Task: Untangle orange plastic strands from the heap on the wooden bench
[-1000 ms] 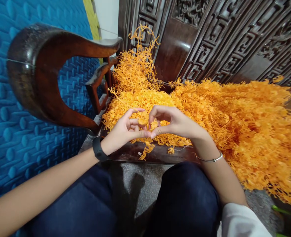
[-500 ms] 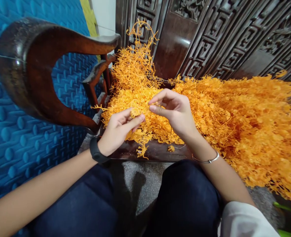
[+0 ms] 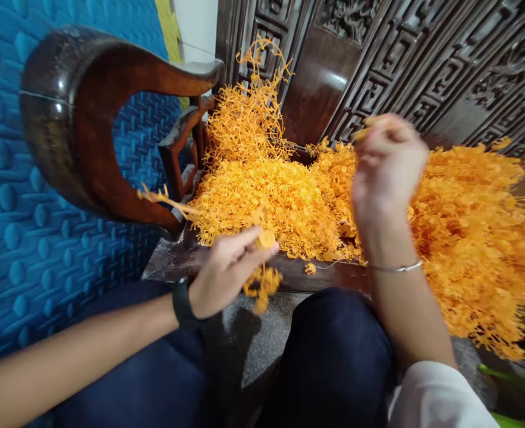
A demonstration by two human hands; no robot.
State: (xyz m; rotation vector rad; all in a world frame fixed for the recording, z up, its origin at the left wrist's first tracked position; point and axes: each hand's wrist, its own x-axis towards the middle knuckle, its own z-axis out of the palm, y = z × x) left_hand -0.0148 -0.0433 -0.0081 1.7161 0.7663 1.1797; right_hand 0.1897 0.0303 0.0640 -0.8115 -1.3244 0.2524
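Observation:
My left hand (image 3: 226,267), with a dark band at the wrist, pinches a round yellow-orange plastic piece (image 3: 266,239) between thumb and fingers. A knobbly orange strand (image 3: 264,288) hangs just below it, and a thin branched orange stem (image 3: 168,199) sticks out to the left beyond the hand. Higher up and to the right, my right hand (image 3: 389,160) is closed and smeared by motion. Some orange plastic (image 3: 370,125) shows at its fingertips; its shape is too blurred to make out. Behind the hands lies a heap of small branched orange plastic pieces (image 3: 271,190).
A larger pile of orange branched plastic (image 3: 476,249) spreads to the right. The dark wooden seat (image 3: 173,261) has a curved armrest (image 3: 84,119) at left and a carved back (image 3: 329,77). One loose orange piece (image 3: 310,268) lies on the seat's front edge. Blue textured matting (image 3: 12,238) is at left.
My right hand has parted from the left and moved up and right, over the large pile. My left hand has come lower and slightly right, still pinching the round piece.

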